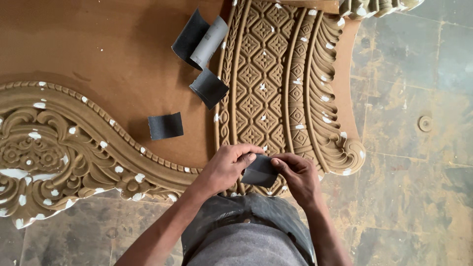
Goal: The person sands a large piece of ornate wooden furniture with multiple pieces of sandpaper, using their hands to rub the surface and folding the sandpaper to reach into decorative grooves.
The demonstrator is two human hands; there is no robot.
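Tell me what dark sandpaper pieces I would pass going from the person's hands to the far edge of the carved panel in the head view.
Sandpaper piece held in both hands → flat square piece → curled piece → rolled strip.

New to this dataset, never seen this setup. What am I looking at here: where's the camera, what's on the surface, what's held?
There is no machine here. One camera sits on a person's head and looks straight down, so the two arms coming up from the bottom edge are that person's own. The left hand and right hand together pinch a small dark sheet, apparently sandpaper. Under them lies a big brown carved panel with diamond and leaf patterns, dotted with white patches. On its flat part lie three more dark pieces: a curled one, a bent one and a flat square. The worn floor shows to the right.
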